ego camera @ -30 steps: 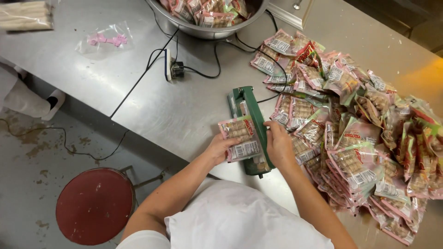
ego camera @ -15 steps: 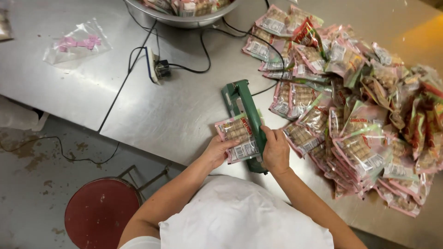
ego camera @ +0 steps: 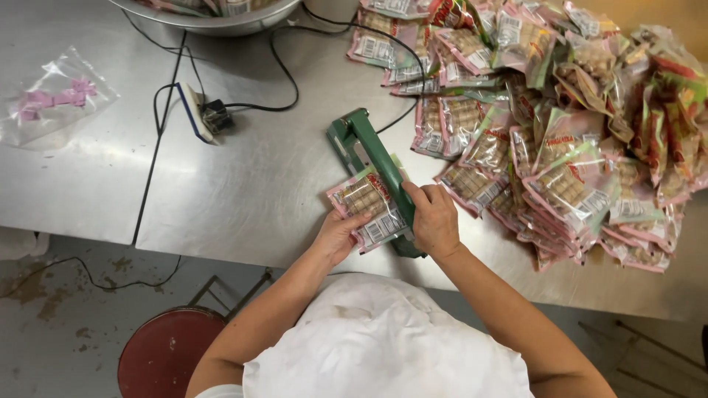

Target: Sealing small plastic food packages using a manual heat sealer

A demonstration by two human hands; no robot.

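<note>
A green heat sealer (ego camera: 366,147) lies on the steel table (ego camera: 243,184) near its front edge. One clear snack packet (ego camera: 367,208) with brown pieces inside sticks out from under the sealer's arm to the left. My left hand (ego camera: 338,236) holds that packet by its near corner. My right hand (ego camera: 434,218) presses down on the near end of the sealer's arm, fingers closed over it.
A large heap of similar snack packets (ego camera: 560,125) covers the table to the right. A metal bowl (ego camera: 214,16) with more packets stands at the back. A power strip (ego camera: 198,112) and black cables lie left of the sealer. A clear bag (ego camera: 53,105) with pink pieces is far left. A red stool (ego camera: 164,360) stands below.
The view has shifted closer and slightly left. My hands stay on the packet and the sealer arm, which remains pressed down.
</note>
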